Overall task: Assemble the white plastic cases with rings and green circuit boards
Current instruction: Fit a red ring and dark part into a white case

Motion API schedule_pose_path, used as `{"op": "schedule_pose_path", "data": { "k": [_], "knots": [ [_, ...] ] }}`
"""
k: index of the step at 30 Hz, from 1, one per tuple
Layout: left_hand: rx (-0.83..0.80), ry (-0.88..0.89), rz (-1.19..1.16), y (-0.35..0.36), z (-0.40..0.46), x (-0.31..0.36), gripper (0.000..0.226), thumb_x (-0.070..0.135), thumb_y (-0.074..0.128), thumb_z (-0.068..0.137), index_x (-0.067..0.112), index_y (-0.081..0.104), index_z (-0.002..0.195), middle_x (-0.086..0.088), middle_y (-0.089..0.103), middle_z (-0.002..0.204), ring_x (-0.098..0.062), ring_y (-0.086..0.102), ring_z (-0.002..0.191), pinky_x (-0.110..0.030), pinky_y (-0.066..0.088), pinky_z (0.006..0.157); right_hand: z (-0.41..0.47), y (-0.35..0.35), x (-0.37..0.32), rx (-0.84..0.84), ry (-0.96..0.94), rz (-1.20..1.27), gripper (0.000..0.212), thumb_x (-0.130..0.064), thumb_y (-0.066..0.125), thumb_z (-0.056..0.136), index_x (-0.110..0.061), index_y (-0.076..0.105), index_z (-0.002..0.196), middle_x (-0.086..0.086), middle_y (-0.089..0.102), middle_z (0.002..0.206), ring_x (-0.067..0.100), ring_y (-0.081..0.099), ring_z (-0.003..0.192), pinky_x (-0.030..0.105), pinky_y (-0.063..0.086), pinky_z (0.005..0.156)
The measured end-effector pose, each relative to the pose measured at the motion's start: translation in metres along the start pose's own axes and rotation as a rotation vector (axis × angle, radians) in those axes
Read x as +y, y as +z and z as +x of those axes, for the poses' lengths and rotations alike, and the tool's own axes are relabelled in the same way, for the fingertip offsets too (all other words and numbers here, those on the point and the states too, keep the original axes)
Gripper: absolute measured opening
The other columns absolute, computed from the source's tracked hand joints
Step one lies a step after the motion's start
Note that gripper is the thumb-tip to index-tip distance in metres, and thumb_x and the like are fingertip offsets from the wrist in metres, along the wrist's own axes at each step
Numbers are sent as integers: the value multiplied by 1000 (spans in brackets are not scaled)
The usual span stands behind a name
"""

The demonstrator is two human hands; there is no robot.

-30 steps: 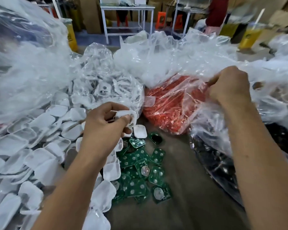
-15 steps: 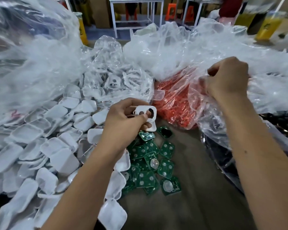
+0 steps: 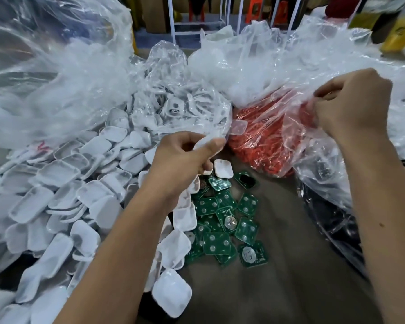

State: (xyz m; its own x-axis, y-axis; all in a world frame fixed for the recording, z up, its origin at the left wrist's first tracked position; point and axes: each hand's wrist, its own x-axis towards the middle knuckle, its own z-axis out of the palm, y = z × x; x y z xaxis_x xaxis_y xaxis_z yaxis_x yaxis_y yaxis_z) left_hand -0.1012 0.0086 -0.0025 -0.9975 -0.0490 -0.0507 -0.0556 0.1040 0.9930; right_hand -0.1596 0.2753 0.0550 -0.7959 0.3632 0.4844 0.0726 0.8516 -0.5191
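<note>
**Q:** At centre, where is your left hand [image 3: 185, 157]?
**A:** It pinches a white plastic case piece [image 3: 202, 144].

**Q:** Rings?
**A:** Far right: your right hand [image 3: 351, 106] grips the clear bag of orange rings [image 3: 267, 141]. Green square circuit boards [image 3: 222, 220] lie nearer.

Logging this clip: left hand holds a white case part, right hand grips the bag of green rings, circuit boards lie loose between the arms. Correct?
Not quite. In the head view the right hand grips the plastic bag of orange-red rings, not green ones. The left hand holding a white case part and the loose circuit boards stand.

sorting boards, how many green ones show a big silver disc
2: a disc board in the middle of the green pile, another at its near right edge. Others may lie hidden.
</note>
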Motion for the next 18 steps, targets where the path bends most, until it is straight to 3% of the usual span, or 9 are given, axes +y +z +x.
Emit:
{"op": "schedule_pose_path", "data": {
  "k": [2, 5, 8, 12, 15, 18],
  "knots": [
    [3, -21, -67, -1, 0, 1, 46, 51, 63, 97, 6, 75, 93, -9, 74, 78, -13, 58, 56, -21, 45, 52, -1, -6, -3, 75, -60, 49, 23, -14, 69, 91, -12, 81, 111, 14, 79, 100, 28, 75, 92, 40, 59, 95],
    [-13, -30, -108, 0, -1, 2, 51, 46, 48, 107, 5, 74, 88, -12, 75, 76, -15, 58, 53, -19, 41, 44, -25, -9, -23, 131, -213, 383, 26, -22, 66, 97, -19, 74, 122, 2, 79, 103, 13, 77, 87, 36, 64, 83],
    [-47, -71, -98, -1, -2, 2, 42, 37, 51, 107, 1, 70, 97, -10, 77, 80, -16, 63, 56, -20, 44, 46, -71, 6, -44, -63, -269, 775, 26, -17, 71, 97, -17, 71, 124, -4, 80, 98, 7, 78, 88, 33, 66, 76],
    [-77, -81, -84, -3, -2, 2, 34, 29, 52, 108, -1, 68, 105, -9, 77, 80, -18, 65, 53, -21, 42, 44, -110, 34, -43, -479, 32, 1215, 19, -7, 75, 90, -7, 76, 109, 12, 80, 96, 30, 79, 89, 35, 66, 75],
    [-105, -89, -87, -4, -1, 2, 29, 26, 50, 109, 3, 69, 108, -3, 76, 73, -16, 64, 52, -19, 45, 46, -112, 43, -37, -569, 242, 1360, 17, -11, 79, 80, -9, 78, 96, 16, 79, 94, 31, 79, 85, 28, 64, 72],
    [-129, -136, -113, -4, 2, 1, 29, 23, 48, 110, 4, 69, 113, -17, 78, 92, -22, 66, 58, -23, 45, 49, -109, 45, -36, -663, 318, 1475, 16, -11, 75, 80, -8, 75, 95, 10, 78, 92, 27, 78, 80, 26, 63, 70]
  ]
}}
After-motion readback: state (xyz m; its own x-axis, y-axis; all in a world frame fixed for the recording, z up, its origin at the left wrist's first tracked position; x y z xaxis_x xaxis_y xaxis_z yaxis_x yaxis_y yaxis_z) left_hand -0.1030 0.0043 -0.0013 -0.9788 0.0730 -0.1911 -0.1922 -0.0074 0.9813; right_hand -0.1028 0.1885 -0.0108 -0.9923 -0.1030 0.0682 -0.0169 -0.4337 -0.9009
